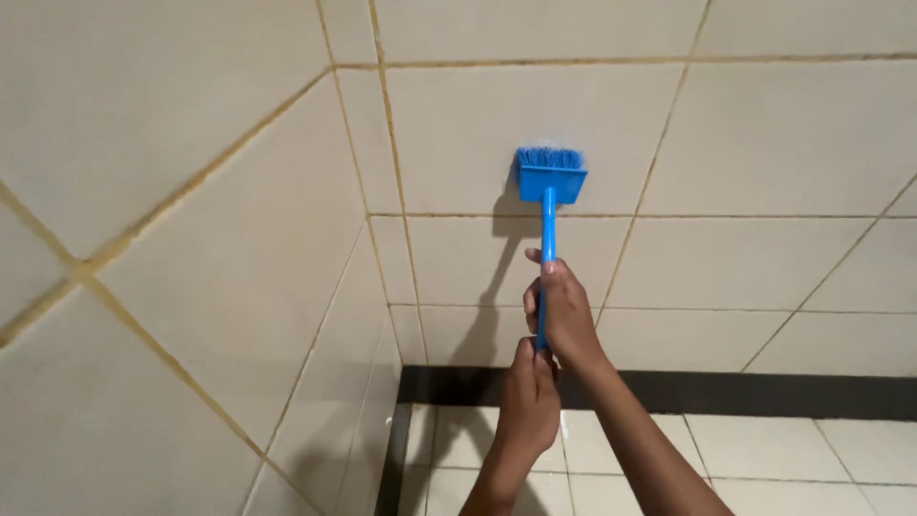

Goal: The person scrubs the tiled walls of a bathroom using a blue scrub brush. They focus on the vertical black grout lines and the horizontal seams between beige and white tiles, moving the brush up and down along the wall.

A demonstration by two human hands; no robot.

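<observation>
A blue long-handled scrub brush (550, 177) stands upright with its bristle head pressed against a beige wall tile (535, 134). My right hand (562, 311) is wrapped around the middle of the handle, thumb up along it. My left hand (530, 397) grips the bottom end of the handle just below the right hand. Both forearms rise from the lower edge of the view. The brush casts a dark shadow on the wall to its left.
A tiled wall (181, 287) on the left meets the far wall at a corner (382, 248). Grout lines are stained yellow-brown. A dark band (764, 394) runs along the base of the far wall, above a pale tiled floor (783, 459).
</observation>
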